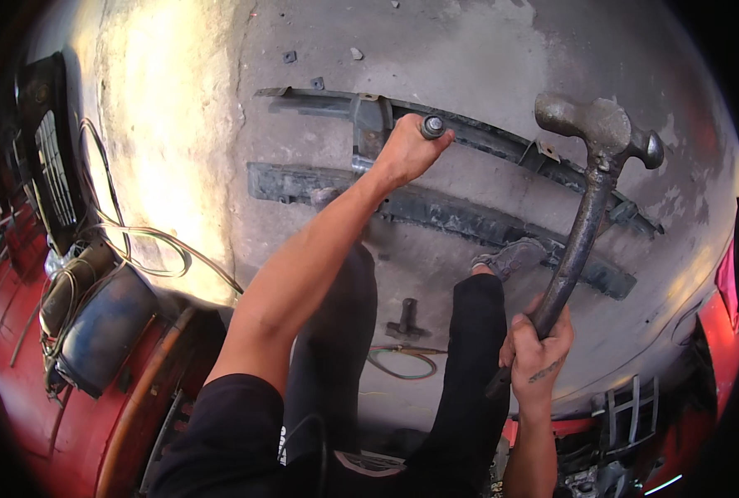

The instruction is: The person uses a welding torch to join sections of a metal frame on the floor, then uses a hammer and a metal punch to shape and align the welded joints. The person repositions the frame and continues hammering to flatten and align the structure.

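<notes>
My left hand (411, 151) is closed around an upright metal bar (433, 126); only its round top end shows above my fist. That fist is over a bracket (369, 123) on a long curved dark metal beam (477, 134) lying on the floor. Whether the bar's lower end touches the beam is hidden by my hand. My right hand (539, 349) grips the lower handle of a heavy hammer (583, 224), raised with its worn steel head uppermost. A second long dark beam (452, 217) lies nearer to me, with my shoe (514, 256) against it.
On the floor between my legs lie a T-shaped metal piece (407, 320) and a coiled hose (402, 365). A blue tank (108, 332), hoses (166, 241) and a black grille panel (50, 149) are at left. Metal parts (631, 415) lie at lower right.
</notes>
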`<state>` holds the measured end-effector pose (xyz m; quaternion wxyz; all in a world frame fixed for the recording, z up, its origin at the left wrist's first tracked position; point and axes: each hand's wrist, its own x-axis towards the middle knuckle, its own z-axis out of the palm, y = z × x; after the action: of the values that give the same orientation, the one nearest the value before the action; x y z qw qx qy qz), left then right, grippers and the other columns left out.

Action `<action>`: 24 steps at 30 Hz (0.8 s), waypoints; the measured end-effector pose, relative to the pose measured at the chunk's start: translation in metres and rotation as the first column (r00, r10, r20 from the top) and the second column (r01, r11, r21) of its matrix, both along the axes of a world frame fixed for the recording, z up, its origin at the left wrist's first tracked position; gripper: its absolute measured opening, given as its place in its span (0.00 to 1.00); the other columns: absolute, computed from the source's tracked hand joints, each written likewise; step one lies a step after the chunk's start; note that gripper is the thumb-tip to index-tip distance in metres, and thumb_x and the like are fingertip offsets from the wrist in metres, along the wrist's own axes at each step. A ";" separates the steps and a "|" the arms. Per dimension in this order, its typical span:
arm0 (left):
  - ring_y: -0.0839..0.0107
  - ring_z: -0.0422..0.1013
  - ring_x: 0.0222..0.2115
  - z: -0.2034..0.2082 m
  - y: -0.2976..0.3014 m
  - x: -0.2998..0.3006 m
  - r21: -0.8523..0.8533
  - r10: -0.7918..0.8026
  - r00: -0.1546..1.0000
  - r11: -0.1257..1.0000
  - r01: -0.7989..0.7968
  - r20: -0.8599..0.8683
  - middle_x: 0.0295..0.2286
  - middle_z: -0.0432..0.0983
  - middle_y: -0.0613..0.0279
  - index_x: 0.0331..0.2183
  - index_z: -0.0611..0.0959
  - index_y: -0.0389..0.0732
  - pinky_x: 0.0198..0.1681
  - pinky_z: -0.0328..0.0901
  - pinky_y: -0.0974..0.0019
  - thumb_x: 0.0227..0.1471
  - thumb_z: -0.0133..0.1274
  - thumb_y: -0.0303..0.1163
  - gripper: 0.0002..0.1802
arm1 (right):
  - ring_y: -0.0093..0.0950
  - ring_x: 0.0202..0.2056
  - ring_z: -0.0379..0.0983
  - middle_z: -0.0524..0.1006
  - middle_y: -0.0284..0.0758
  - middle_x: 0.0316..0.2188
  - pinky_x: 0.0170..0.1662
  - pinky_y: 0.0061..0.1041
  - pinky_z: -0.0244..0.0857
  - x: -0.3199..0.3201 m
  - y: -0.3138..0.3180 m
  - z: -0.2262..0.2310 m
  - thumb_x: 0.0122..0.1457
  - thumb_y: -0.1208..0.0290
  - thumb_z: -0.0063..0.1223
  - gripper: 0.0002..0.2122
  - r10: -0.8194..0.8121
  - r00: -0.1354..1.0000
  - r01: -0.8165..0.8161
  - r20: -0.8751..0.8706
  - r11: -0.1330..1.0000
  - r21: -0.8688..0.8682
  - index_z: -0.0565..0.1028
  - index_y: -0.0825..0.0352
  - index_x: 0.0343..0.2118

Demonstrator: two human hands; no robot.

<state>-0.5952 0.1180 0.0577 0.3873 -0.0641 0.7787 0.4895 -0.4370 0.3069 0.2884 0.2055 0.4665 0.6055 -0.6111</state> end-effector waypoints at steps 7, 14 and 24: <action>0.75 0.62 0.23 -0.014 0.001 0.014 -0.068 -0.067 0.996 0.995 0.071 0.051 0.19 0.68 0.67 0.22 0.75 0.34 0.31 0.63 0.61 0.60 0.56 0.38 0.20 | 0.16 0.13 0.63 0.67 0.28 0.17 0.16 0.19 0.57 0.028 -0.001 -0.006 0.57 0.84 0.47 0.06 -0.012 0.995 0.024 0.101 0.992 -0.121 0.67 0.69 0.35; 0.74 0.64 0.24 -0.021 -0.004 0.015 -0.089 -0.056 0.997 0.994 0.060 0.046 0.19 0.69 0.66 0.23 0.76 0.34 0.32 0.64 0.61 0.60 0.55 0.39 0.20 | 0.16 0.13 0.64 0.69 0.28 0.18 0.16 0.19 0.56 0.028 -0.008 -0.006 0.56 0.84 0.48 0.06 0.008 0.993 0.007 0.118 0.991 -0.132 0.68 0.69 0.35; 0.72 0.66 0.25 -0.036 -0.002 0.019 -0.062 -0.053 0.998 0.997 0.052 -0.021 0.20 0.73 0.54 0.30 0.78 0.28 0.33 0.67 0.58 0.58 0.56 0.39 0.20 | 0.22 0.24 0.65 0.70 0.33 0.21 0.31 0.25 0.62 -0.003 -0.012 -0.044 0.53 0.82 0.52 0.05 0.447 0.893 -0.449 0.046 0.883 0.138 0.70 0.71 0.33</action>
<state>-0.5762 0.1159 0.0215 0.3888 -0.0499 0.7990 0.4559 -0.4402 0.2948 0.2441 0.3106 0.3318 0.7382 -0.4986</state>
